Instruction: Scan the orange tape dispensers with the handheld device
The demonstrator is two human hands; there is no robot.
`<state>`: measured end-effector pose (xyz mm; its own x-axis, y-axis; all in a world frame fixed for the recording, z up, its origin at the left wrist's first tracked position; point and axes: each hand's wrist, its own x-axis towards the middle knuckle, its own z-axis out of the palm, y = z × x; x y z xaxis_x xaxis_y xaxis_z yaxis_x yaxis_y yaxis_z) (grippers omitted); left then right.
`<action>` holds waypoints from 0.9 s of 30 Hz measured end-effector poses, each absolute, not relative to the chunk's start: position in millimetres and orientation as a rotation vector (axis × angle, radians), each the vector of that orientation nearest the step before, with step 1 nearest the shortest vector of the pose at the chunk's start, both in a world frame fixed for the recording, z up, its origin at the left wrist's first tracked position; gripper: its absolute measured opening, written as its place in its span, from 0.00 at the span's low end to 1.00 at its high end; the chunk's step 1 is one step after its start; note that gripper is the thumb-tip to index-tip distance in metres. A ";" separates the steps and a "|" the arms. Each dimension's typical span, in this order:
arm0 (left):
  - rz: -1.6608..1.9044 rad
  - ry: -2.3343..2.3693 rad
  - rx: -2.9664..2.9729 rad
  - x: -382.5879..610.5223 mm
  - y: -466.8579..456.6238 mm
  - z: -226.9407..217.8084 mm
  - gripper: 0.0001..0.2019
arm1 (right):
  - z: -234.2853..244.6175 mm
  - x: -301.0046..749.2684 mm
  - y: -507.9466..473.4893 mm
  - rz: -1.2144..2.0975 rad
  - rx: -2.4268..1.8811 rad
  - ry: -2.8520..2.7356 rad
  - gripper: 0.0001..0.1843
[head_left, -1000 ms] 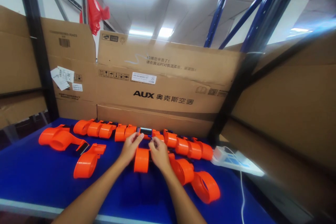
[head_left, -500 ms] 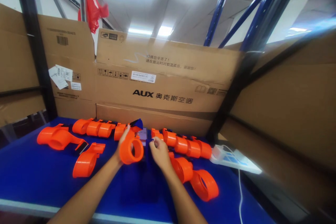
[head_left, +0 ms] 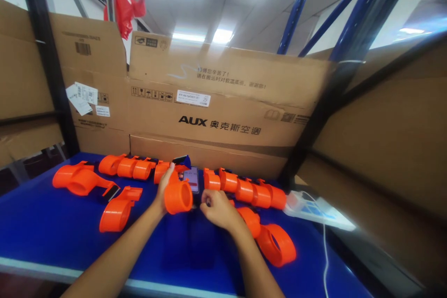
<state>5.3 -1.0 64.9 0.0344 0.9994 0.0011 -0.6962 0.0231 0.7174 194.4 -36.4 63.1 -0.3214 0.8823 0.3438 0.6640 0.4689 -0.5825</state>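
My left hand (head_left: 163,192) is wrapped round an orange tape dispenser (head_left: 178,197), held above the blue table. Its ring faces me, and a blue piece with a dark blade edge (head_left: 182,162) sticks up at its far end. To the right, my right hand (head_left: 217,208) is closed with its fingertips curled together; what they hold, if anything, I cannot make out. A phone (head_left: 191,179) with a lit screen stands just behind the two hands, partly covered by the dispenser. Several more orange dispensers (head_left: 245,190) lie close behind my right hand.
On the blue tabletop (head_left: 146,260), a row of orange dispensers (head_left: 126,166) runs along the back left, with a loose dispenser (head_left: 115,214) nearer. Another dispenser (head_left: 277,246) lies front right. A white power strip (head_left: 321,212) with a cable sits at the right edge. Cardboard walls (head_left: 216,144) enclose the back.
My right hand has turned palm-down and moved slightly lower and to the right. The dispenser in my left hand has tilted a little, and more of the phone shows.
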 end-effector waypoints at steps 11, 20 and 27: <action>1.526 0.612 0.693 7.1 7.7 47.1 0.22 | 67.9 194.0 -42.3 0.350 -1.344 -2.268 0.06; 1.526 0.727 1.099 6.5 9.3 39.9 0.21 | 74.3 193.9 -42.8 0.289 -1.195 -2.202 0.10; 1.466 0.716 1.225 13.5 -0.5 44.0 0.18 | 70.5 189.8 -38.3 0.106 -1.208 -1.905 0.26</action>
<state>13.5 -0.5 44.0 0.0714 0.9470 0.3133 -0.3347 -0.2731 0.9019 189.8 -38.3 70.5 -0.1671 0.7739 0.6108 0.7015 0.5286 -0.4779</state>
